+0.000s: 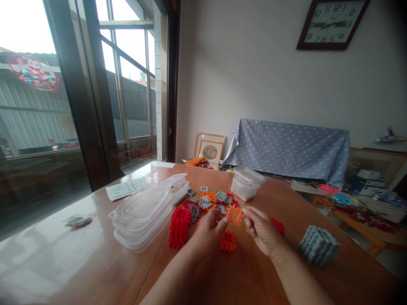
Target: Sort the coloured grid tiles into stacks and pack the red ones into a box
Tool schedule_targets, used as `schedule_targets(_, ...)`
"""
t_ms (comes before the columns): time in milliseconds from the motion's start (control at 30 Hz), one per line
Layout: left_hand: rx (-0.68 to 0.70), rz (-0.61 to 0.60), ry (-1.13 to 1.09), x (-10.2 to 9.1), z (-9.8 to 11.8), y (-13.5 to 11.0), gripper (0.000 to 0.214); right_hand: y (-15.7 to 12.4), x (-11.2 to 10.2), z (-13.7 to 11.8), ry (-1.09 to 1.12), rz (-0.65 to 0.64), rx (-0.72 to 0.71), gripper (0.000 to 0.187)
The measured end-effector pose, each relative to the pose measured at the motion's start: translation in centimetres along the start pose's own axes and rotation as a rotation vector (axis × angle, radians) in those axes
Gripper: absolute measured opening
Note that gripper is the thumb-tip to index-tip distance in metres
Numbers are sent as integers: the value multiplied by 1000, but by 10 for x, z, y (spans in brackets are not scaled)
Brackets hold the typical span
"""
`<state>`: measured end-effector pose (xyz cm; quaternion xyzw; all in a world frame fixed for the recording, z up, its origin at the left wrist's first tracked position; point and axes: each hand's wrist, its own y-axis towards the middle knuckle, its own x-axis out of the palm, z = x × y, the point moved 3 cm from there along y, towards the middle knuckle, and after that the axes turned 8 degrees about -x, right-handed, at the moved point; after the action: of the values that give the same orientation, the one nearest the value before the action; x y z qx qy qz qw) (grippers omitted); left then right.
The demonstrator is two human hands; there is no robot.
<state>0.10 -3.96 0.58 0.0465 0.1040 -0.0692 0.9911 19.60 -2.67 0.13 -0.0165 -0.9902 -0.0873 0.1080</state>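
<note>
Between my hands an orange square lattice tile (234, 214) is held up over the table. The fingertips of my right hand (263, 231) pinch its right edge. At its left edge is the thumb of my left hand (208, 232), fingers curled around that side. Just below lies a small orange stack (228, 241) of such tiles. A taller red stack (179, 228) stands left of my left hand. Beyond the hands spreads a loose pile of grey, orange and red tiles (208, 196). Partly hidden behind my right hand is a red piece (278, 226).
On the right stands a grey tile stack (319, 245). Clear plastic lids (143, 209) and an open container (179, 188) are on the left, near a written paper (125, 188). Another clear box (244, 186) sits at the back. A small plastic packet (76, 220) lies far left.
</note>
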Motion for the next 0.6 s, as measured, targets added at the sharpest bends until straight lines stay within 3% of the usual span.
schedule_targets(200,-121,-71,-399,5,-3,5,24,-8,9,0,-35,-100,50,29)
schedule_targets(367,-116,-47,-451,2,5,1,23,-11,10,-12,-192,-162,59,34)
schedule_targets(500,-91,-115,-485,3,10,-2,34,-14,14,-16,-184,-241,41,39)
schedule_targets(600,-105,-96,-526,4,10,-2,44,-16,19,-12,-139,-267,42,36)
